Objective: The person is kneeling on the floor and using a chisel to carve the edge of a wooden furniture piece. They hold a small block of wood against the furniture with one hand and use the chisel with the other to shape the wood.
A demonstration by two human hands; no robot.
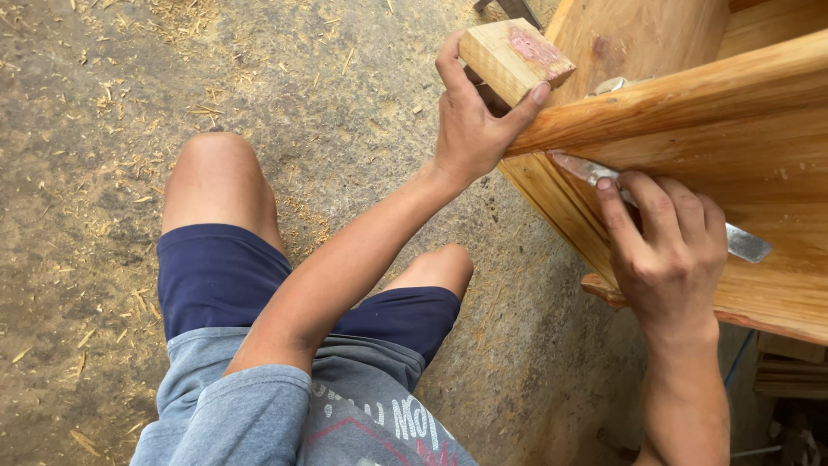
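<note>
Hands, both clamped: left hand (470, 129) grips wooden block (515, 57) just above the frame's (690, 103) edge; right hand (668, 250) pinches metal chisel (746, 244) flat against the frame's side. Step judged: chiselling. Next calls for a steady blade.

The ground is a bare floor (103, 129) of packed, grey-brown earth or concrete. Pale wood shavings (185, 17) and splinters lie scattered over it, thickest along the top edge and thinner at the left. The varnished wooden furniture piece (595, 233) stands at the right; its footing on the floor cannot be made out.
</note>
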